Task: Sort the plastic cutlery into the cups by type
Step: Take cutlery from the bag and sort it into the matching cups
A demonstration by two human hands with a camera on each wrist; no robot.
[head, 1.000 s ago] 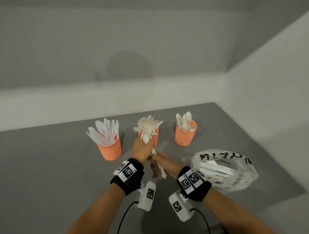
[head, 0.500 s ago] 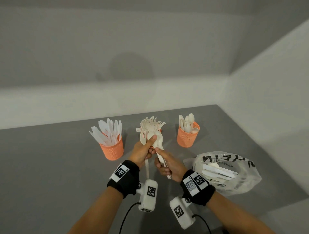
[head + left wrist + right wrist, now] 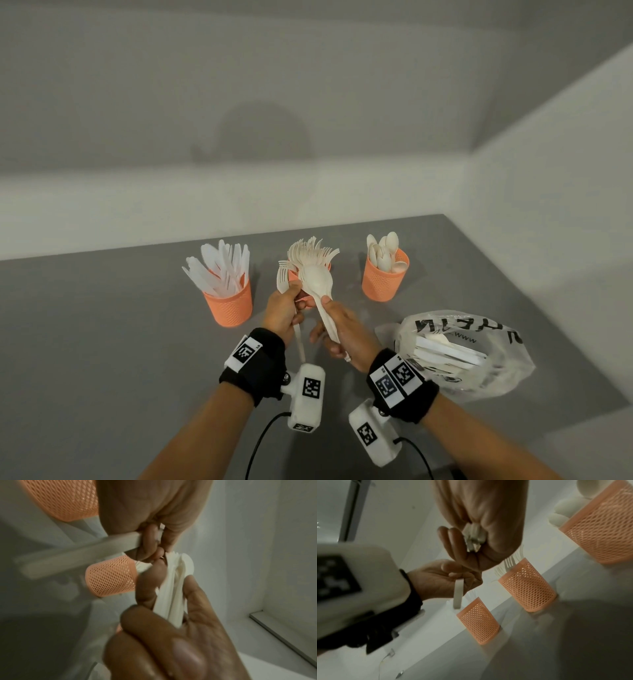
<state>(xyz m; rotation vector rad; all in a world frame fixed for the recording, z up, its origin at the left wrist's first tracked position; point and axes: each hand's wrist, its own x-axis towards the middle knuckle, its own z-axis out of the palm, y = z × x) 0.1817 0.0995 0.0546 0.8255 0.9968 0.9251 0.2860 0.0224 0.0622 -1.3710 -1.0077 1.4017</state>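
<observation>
I have both hands raised together over the grey table (image 3: 102, 342), just in front of the middle cup (image 3: 527, 586). My left hand (image 3: 282, 308) has its fingers curled round a single fork (image 3: 282, 277), tines up, its handle hanging down past the palm. My right hand (image 3: 342, 334) grips a small bundle of spoons (image 3: 317, 279) by the handles, thumb pressed on top (I can't count them; the bowls overlap). The two hands touch at the fingers, and the fork's head sits right beside the spoon bowls.

Three orange mesh cups stand in a row behind my hands. The left cup (image 3: 228, 306) holds white knives (image 3: 222, 269), fanned out. The middle cup, mostly hidden by my hands in the head view, holds a spread of forks (image 3: 315, 251). The right cup (image 3: 385, 279) holds a few spoons, bowls up.

To the right of my right wrist a clear plastic bag (image 3: 479, 353) with black lettering lies on the table, with more white cutlery (image 3: 448, 351) inside; which types I cannot tell through the plastic.

From the left wrist view the fork's handle crosses the frame at a slant, pinched under my curled fingers (image 3: 149, 540).
</observation>
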